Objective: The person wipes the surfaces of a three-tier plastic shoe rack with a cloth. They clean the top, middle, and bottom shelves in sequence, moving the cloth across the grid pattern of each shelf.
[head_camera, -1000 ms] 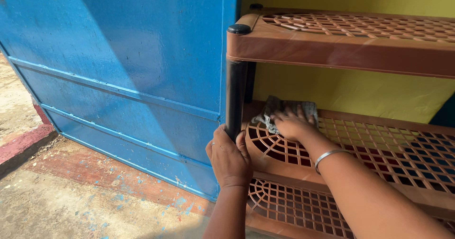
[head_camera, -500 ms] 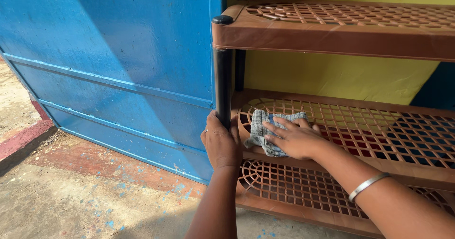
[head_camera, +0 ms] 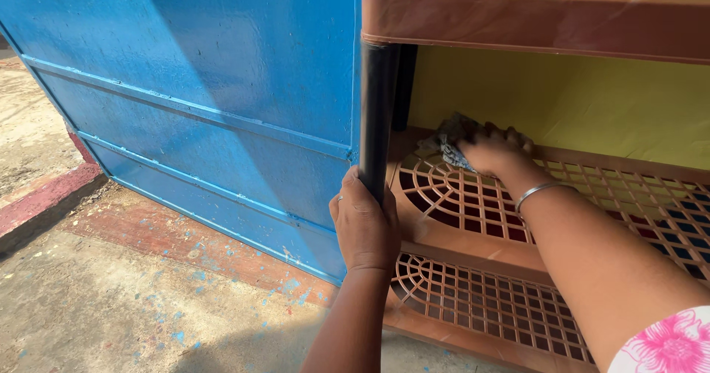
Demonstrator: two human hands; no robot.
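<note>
- Blue metal door (head_camera: 207,99) left of a brown plastic lattice rack (head_camera: 518,25).
- Left hand (head_camera: 364,229): fingers wrapped around the rack's black post (head_camera: 379,114).
- Right hand (head_camera: 494,151): fingers pressing a grey cloth (head_camera: 448,140) on the middle shelf (head_camera: 473,217).

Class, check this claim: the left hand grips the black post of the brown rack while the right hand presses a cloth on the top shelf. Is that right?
Not quite. The head view shows the right hand pressing the cloth on the middle shelf, not the top one. The left hand does grip the black post.
</note>
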